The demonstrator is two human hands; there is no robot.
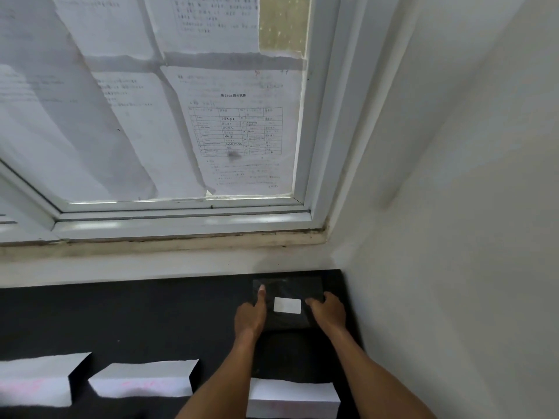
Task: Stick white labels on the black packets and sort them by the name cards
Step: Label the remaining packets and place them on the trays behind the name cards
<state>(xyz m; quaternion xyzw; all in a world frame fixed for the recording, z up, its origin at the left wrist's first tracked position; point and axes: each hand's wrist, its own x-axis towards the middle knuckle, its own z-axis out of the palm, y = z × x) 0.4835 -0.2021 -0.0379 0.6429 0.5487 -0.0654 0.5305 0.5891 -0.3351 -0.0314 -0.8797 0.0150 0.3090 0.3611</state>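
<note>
Black cloth (121,322) covers the work surface, pushed into a corner under a window (181,219) papered with printed sheets (236,131); white wall to the right.

1 black packet (287,290) lies flat at the far right of the cloth, close to the corner, with a white label (287,305) already stuck near its middle. It sits beyond the rightmost of 3 folded name cards (292,397) along the near edge (faint pink writing on the others, not legible).

Left hand (251,316): index finger extended, tip pressing on the packet's left side, other fingers curled. Right hand (328,309): fingers spread flat on the packet's right edge. Neither hand is closed around anything; both press down, 1 on each side of the label.

Step in hand, as I judge it: sorting. The labelled packet is being placed or squared up in the slot behind the right card. Whether another packet lies under it, I cannot tell.

Next move likely calls for lifting both hands clear without dragging the slippery packet, then fetching an unlabelled one; none is in view.
</note>
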